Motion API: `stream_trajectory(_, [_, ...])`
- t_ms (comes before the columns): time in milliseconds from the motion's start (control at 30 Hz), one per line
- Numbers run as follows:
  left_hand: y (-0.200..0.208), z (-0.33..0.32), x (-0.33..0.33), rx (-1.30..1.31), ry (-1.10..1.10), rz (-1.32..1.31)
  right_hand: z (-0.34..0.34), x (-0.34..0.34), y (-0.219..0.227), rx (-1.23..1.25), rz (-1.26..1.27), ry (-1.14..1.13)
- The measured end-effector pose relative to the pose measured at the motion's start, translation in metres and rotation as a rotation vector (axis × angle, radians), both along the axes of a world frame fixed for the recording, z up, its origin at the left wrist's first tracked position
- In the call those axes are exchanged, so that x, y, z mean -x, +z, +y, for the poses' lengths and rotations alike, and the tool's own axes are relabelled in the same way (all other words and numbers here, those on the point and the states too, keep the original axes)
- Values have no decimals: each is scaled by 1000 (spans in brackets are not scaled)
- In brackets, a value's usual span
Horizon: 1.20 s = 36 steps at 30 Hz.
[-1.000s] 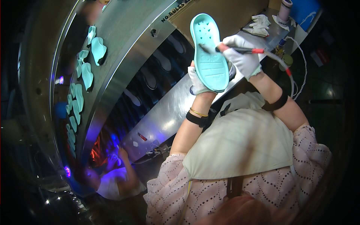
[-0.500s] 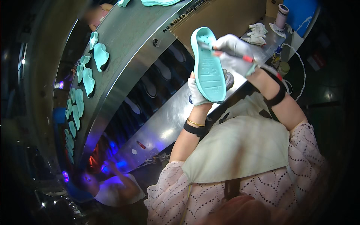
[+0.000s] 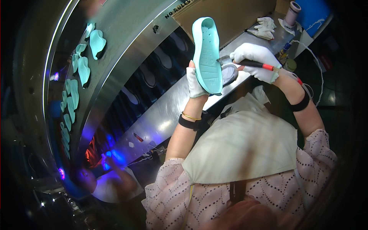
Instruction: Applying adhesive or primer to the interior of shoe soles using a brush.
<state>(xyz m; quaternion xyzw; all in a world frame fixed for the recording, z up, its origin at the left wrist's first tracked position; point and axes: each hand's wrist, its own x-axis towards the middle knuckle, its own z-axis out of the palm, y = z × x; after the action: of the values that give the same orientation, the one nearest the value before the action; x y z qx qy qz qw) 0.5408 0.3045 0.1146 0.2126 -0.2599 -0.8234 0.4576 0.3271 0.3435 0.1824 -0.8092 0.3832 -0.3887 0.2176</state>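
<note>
My left hand (image 3: 196,82), in a white glove with bare fingertips, grips a turquoise shoe sole (image 3: 208,65) from its left side and lower end. The sole stands almost upright, its hollow inner face turned to me. In my gloved right hand (image 3: 257,60) is a slim brush-like tool (image 3: 265,66) with a black handle and red bands. Its dark tip is at the sole's right rim; whether it touches cannot be made out. A grey rounded piece (image 3: 230,73) shows behind the sole's right side, partly hidden.
On the far left, several turquoise soles (image 3: 84,71) lie along a curved conveyor (image 3: 126,28). Dark footwear pieces (image 3: 148,76) sit under its edge. White gloves (image 3: 265,27), a pink cylinder (image 3: 293,13) and a jar (image 3: 290,64) are at upper right. Another person (image 3: 117,186) works at lower left.
The tool's tip has moved from inside the sole's upper end down to its right rim. My right hand has shifted right and down; the sole has turned slightly and risen.
</note>
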Motion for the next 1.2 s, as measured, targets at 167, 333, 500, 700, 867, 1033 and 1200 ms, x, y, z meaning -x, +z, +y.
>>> stream_trajectory(167, [7, 2, 6, 23, -4, -22, -8, -7, -2, -83, -256, -137])
stream_trajectory(333, [6, 0, -3, 146, -11, -33, -1, -15, -3, -765, -257, -157])
stream_trajectory(500, [6, 1, 1, 121, -39, 81, -5, -19, -13, -836, -558, -53])
stream_trajectory(700, [33, 18, -2, 73, -24, 111, -41, -36, -5, -314, -920, 7])
stream_trajectory(867, [25, 17, -21, 19, 123, 60, 1, -36, -7, -410, -524, 195])
stream_trajectory(1033, [28, 16, -33, 205, 89, -32, -37, -27, 14, 100, -554, 33])
stream_trajectory(1200, [55, 3, -39, 319, 178, -55, -32, -31, 42, 204, -244, 99])
